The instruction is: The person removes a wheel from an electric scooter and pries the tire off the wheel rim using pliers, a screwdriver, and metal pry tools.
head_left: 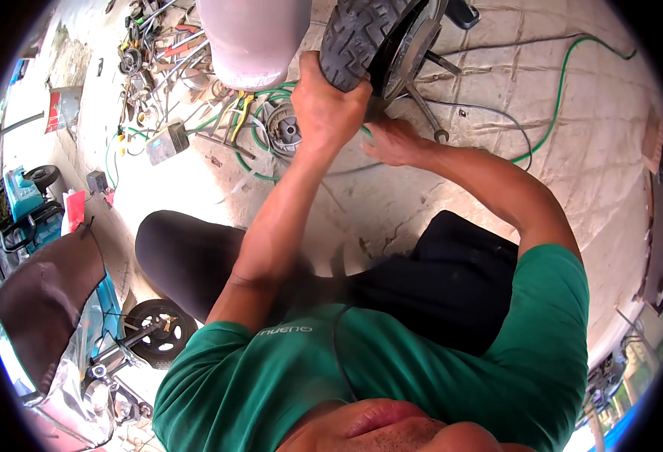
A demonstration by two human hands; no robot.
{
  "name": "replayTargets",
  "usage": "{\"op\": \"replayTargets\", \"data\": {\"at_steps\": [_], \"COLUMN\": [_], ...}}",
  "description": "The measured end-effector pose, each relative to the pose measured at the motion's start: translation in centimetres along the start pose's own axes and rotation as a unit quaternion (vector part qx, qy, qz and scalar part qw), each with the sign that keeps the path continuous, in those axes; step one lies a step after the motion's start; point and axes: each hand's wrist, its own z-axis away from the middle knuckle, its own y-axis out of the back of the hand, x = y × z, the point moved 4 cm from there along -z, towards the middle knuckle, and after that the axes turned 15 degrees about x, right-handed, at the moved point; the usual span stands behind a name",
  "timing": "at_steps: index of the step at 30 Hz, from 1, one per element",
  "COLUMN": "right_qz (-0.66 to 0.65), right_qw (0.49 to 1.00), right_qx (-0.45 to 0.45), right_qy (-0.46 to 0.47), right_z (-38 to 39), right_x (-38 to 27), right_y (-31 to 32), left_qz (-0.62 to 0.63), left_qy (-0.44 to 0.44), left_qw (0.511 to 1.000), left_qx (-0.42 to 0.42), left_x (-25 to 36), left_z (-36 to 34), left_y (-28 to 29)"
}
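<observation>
Gripping the tyre [355,41] at its near end, the left grip [330,105] is bent closely around the tread, with part of the hand on either side; this straddling hold probably keeps the wheel from rolling or tipping. The right grip [395,142] sits lower, just beside the underside of the rim [414,56]; its fingers are partly hidden, so I cannot tell how far they are curled or whether they have hold of anything; from there it seems placed to steady the wheel from the other side. The tyre is ahead of the person, at the top of the view, looking nearly on edge with its rim turned to the right; that leaves the rod [444,63] on that side exposed, likely for easy access. A spanner [426,113] slants below the rim; whether it rests on the floor [595,143] or on the wheel is unclear.

To the left, pliers [241,117] and a hub [282,128] lie within easy reach, a heap of tools [162,53] beyond them; a green hose [561,98] runs wide on the right; the legs [188,252] are folded apart, presumably giving both arms room.
</observation>
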Motion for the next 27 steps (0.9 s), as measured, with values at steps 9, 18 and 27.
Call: {"op": "replayTargets", "data": {"at_steps": [9, 18, 27], "right_qz": [-0.073, 0.016, 0.109], "right_qw": [0.993, 0.992, 0.938], "right_qx": [0.064, -0.117, 0.166], "right_qy": [0.064, -0.043, 0.285], "right_z": [1.5, -0.9, 5.1], "right_x": [0.1, -1.9, -3.8], "right_y": [1.4, 0.8, 2.4], "left_qz": [-0.010, 0.005, 0.022], "left_qy": [-0.009, -0.015, -0.031], "left_qw": [1.000, 1.000, 0.999], "left_qx": [-0.009, 0.007, 0.017], "left_x": [0.0, 0.0, -0.3], "left_z": [0.0, 0.2, -0.3], "left_y": [-0.1, -0.3, -0.2]}}
